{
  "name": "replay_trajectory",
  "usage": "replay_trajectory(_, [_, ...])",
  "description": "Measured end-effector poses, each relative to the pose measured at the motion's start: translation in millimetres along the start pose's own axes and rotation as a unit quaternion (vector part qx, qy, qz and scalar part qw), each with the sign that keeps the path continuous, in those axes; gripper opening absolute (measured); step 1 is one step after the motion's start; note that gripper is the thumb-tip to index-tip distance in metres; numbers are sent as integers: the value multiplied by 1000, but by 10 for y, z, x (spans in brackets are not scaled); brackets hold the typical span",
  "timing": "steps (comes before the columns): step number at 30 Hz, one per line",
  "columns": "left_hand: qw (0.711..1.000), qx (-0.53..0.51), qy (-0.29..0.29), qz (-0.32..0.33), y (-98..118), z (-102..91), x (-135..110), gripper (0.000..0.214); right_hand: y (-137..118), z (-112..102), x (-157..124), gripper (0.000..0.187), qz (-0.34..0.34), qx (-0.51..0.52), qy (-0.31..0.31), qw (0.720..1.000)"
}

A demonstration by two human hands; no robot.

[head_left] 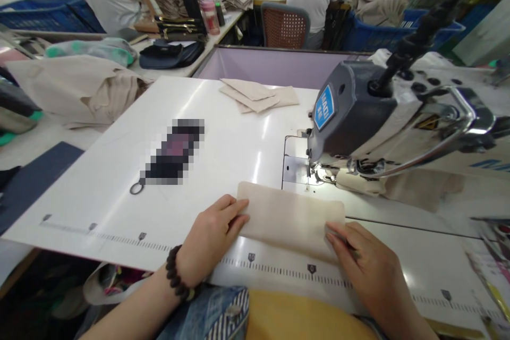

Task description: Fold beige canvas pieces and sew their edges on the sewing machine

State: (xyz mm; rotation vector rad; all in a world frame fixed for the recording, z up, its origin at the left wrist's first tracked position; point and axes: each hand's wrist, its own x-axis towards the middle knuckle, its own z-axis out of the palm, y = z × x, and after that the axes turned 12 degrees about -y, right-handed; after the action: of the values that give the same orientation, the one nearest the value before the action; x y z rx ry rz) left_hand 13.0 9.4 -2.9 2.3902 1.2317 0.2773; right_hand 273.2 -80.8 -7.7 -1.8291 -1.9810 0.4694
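Note:
A beige rectangular fabric piece is stretched between my two hands, just in front of the sewing machine. My left hand, with a dark bead bracelet on the wrist, pinches its left edge between thumb and fingers. At the right edge, my right hand grips the fabric the same way; something small and dark shows between its fingers, too unclear to name. The needle area is lit and lies beyond the fabric's far edge.
Several beige fabric pieces lie at the table's far side. A blurred-out phone-like object with a ring rests on the left. A printed ruler runs along the front. More beige cloth is at left; people sit beyond.

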Motion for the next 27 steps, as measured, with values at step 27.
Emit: replay_trajectory(27, [1000,24,0,-6,-44,23,44,31,-89,-43,8,19,21,9,-24,999])
